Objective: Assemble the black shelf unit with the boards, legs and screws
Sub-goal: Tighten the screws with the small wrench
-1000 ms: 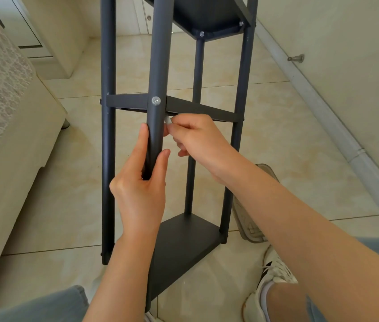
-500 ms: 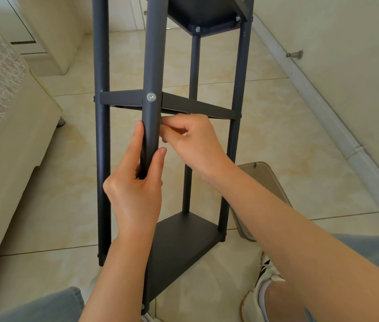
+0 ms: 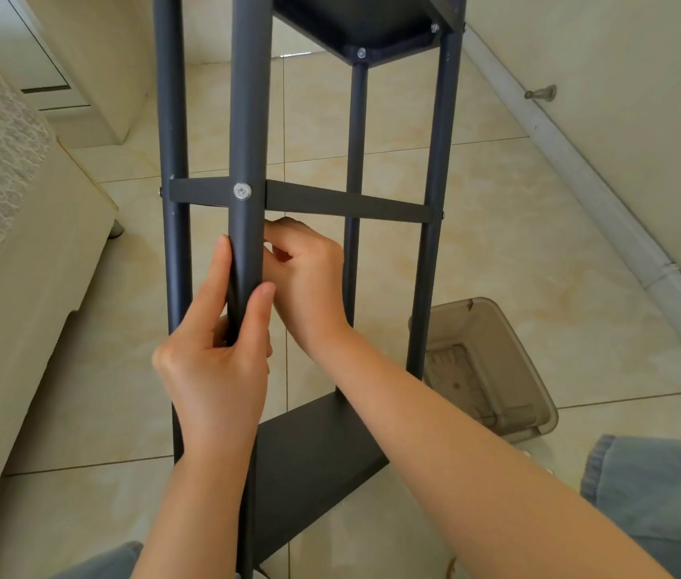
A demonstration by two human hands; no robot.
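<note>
The black shelf unit stands in front of me with several round legs and three boards. Its middle board [image 3: 347, 204] is seen edge-on, with a silver screw [image 3: 242, 191] through the near leg [image 3: 247, 131] into it. My left hand [image 3: 215, 361] grips that near leg just below the middle board. My right hand [image 3: 309, 277] reaches behind the same leg under the board with fingers curled; whatever it pinches is hidden. The bottom board [image 3: 318, 457] lies below my arms and the top board [image 3: 355, 23] is overhead.
A grey plastic bin [image 3: 493, 365] sits on the tiled floor to the right of the unit. A beige sofa [image 3: 17, 252] stands at the left, a wall with a white skirting [image 3: 606, 202] at the right. My jeans-clad knees show at the bottom.
The view has shifted so the grey bin shows where my shoe was. My right hand has dropped slightly and the small white piece between its fingers is no longer visible. My left hand keeps its grip.
</note>
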